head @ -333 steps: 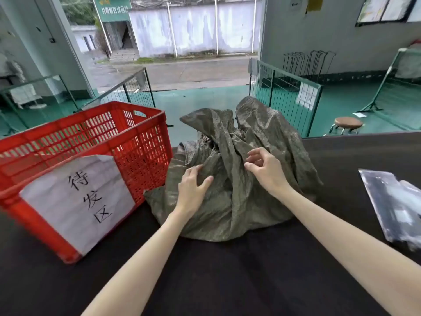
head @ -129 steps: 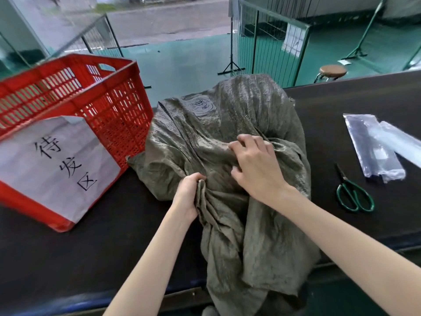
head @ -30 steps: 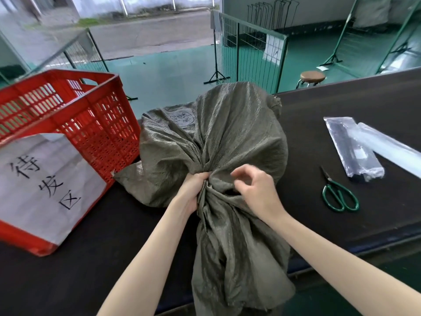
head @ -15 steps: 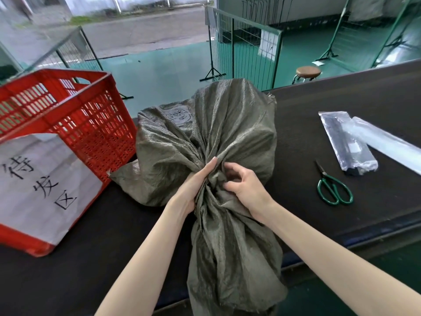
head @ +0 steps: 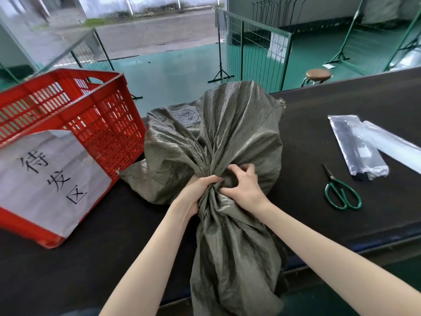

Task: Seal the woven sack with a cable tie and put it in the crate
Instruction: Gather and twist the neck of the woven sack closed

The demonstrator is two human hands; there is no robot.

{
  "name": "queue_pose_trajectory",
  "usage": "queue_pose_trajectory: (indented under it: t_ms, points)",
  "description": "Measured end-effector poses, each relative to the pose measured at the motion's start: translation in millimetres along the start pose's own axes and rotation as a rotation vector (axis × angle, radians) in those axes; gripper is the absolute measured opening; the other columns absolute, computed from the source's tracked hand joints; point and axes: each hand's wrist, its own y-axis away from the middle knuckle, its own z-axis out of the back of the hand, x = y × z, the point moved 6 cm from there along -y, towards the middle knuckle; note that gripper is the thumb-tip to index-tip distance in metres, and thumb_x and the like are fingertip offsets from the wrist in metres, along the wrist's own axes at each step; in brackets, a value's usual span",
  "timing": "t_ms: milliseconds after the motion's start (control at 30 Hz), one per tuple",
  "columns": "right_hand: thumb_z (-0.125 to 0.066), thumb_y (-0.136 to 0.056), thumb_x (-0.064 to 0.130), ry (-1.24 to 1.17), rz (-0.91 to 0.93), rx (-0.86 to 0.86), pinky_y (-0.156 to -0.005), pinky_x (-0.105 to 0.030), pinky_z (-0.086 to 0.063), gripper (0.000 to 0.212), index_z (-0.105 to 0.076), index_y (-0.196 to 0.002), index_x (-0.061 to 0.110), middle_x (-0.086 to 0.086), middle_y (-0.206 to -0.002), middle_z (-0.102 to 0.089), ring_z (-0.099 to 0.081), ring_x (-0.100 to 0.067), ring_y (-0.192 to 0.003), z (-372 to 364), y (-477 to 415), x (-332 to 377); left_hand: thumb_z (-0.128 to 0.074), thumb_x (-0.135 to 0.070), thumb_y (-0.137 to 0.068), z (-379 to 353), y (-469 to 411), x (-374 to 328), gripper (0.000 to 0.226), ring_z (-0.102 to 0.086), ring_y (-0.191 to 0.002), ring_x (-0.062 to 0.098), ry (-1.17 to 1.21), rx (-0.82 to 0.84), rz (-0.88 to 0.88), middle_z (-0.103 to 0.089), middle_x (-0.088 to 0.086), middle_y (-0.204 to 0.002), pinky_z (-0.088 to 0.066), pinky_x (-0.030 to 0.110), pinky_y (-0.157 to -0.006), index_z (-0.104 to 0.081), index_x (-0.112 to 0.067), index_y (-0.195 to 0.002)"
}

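Observation:
A grey-green woven sack lies on the dark table, its bulging body away from me and its loose mouth end hanging over the near edge. The fabric is bunched into a neck at the middle. My left hand grips that neck from the left. My right hand pinches folds of the sack at the neck from the right, fingers curled into the cloth. A red plastic crate with a white paper label stands to the left of the sack. Clear plastic packets, contents unclear, lie on the table's right.
Green-handled scissors lie on the table right of the sack, in front of the clear packets. Beyond the table's far edge are wire fence panels, a round stool and a green floor.
My left hand has closed from a flat hold into a full grip round the neck. My right hand has shifted up and tucked more folds in. The neck is tighter.

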Motion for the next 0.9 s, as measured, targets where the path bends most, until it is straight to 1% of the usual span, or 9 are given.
queue_pose_trajectory:
  t_ms: [67, 200, 333, 400, 467, 533, 633, 700, 900]
  points:
    - [-0.076, -0.072, 0.026, -0.023, -0.004, -0.003, -0.106, -0.032, -0.028, 0.064, -0.05, -0.13, 0.021, -0.011, -0.128, -0.034, -0.035, -0.031, -0.122, 1.8, 2.3, -5.4, -0.063, -0.003, -0.078, 0.5, -3.2, 0.3, 0.037, -0.07, -0.073, 0.024, 0.007, -0.049, -0.031, -0.07, 0.021, -0.103, -0.058, 0.032, -0.066, -0.065, 0.003, -0.115]
    - [-0.078, -0.07, 0.022, -0.119, -0.035, -0.089, -0.11, -0.036, -0.031, 0.057, -0.054, -0.122, 0.017, -0.007, -0.124, -0.04, -0.04, -0.027, -0.122, 12.5, 6.9, -27.3, -0.051, 0.005, -0.086, -5.6, -1.7, -4.0, 0.016, -0.068, -0.056, 0.016, -0.009, -0.13, -0.091, -0.072, 0.009, -0.071, -0.056, 0.026, -0.053, -0.067, 0.0, -0.089]
    - [-0.081, -0.068, 0.025, -0.283, -0.318, -0.203, -0.107, -0.035, -0.035, 0.054, -0.052, -0.112, 0.012, -0.006, -0.116, -0.038, -0.046, -0.027, -0.115, 14.5, 16.8, -69.4, -0.052, -0.002, -0.086, -3.6, -5.4, -5.0, 0.012, -0.062, -0.062, 0.018, -0.028, -0.263, -0.105, -0.066, 0.008, -0.073, -0.052, 0.023, -0.059, -0.064, -0.005, -0.084]
    - [-0.083, -0.061, 0.042, -0.426, -0.522, -0.068, -0.1, -0.034, -0.042, 0.068, -0.052, -0.113, 0.012, -0.01, -0.119, -0.048, -0.051, -0.023, -0.108, -0.5, 25.2, -90.6, -0.056, -0.008, -0.084, -6.4, -6.8, -0.7, 0.011, -0.064, -0.066, 0.021, 0.041, -0.246, -0.059, -0.068, 0.01, -0.077, -0.053, 0.026, -0.063, -0.066, -0.003, -0.088]
    - [-0.076, -0.069, 0.046, -0.662, -0.625, 0.163, -0.083, -0.031, -0.052, 0.056, -0.061, -0.108, 0.009, -0.015, -0.11, -0.067, -0.063, -0.021, -0.094, -18.3, 33.8, -93.8, -0.07, -0.021, -0.077, -12.8, -7.9, 4.9, 0.036, -0.069, -0.082, 0.026, 0.115, -0.152, 0.007, -0.072, 0.015, -0.099, -0.057, 0.033, -0.074, -0.068, -0.001, -0.106]
    - [-0.064, -0.086, 0.032, -0.798, -0.601, 0.311, -0.074, -0.028, -0.054, 0.03, -0.067, -0.102, 0.008, -0.01, -0.094, -0.073, -0.068, -0.018, -0.084, -24.8, 37.6, -83.2, -0.075, -0.022, -0.074, -19.6, -5.8, 8.4, 0.046, -0.072, -0.081, 0.026, 0.124, -0.053, 0.061, -0.072, 0.017, -0.106, -0.059, 0.034, -0.072, -0.066, -0.001, -0.115]
    - [-0.056, -0.091, 0.015, -0.89, -0.473, 0.316, -0.084, -0.032, -0.051, 0.019, -0.066, -0.105, 0.006, -0.011, -0.097, -0.071, -0.066, -0.02, -0.088, -23.3, 28.0, -70.8, -0.063, -0.01, -0.084, -26.1, 0.0, 10.7, 0.02, -0.07, -0.059, 0.022, 0.086, 0.035, 0.145, -0.074, 0.013, -0.081, -0.059, 0.029, -0.06, -0.068, 0.0, -0.101]
    - [-0.055, -0.089, 0.006, -0.867, -0.419, 0.297, -0.077, -0.028, -0.053, 0.013, -0.067, -0.096, 0.005, -0.011, -0.089, -0.071, -0.066, -0.017, -0.078, -16.2, 21.6, -63.6, -0.056, -0.008, -0.088, -26.5, 3.7, 9.6, 0.015, -0.069, -0.055, 0.021, 0.075, 0.053, 0.174, -0.074, 0.012, -0.072, -0.058, 0.03, -0.06, -0.067, -0.001, -0.095]
    - [-0.051, -0.077, -0.016, -0.834, -0.266, 0.304, -0.057, -0.017, -0.052, 0.025, -0.066, -0.085, 0.003, -0.001, -0.066, -0.07, -0.065, -0.009, -0.057, 4.4, 11.9, -28.6, -0.06, -0.018, -0.085, -18.1, 8.0, 10.7, 0.034, -0.069, -0.069, 0.022, 0.0, 0.001, 0.126, -0.073, 0.014, -0.09, -0.057, 0.029, -0.069, -0.067, 0.003, -0.112]
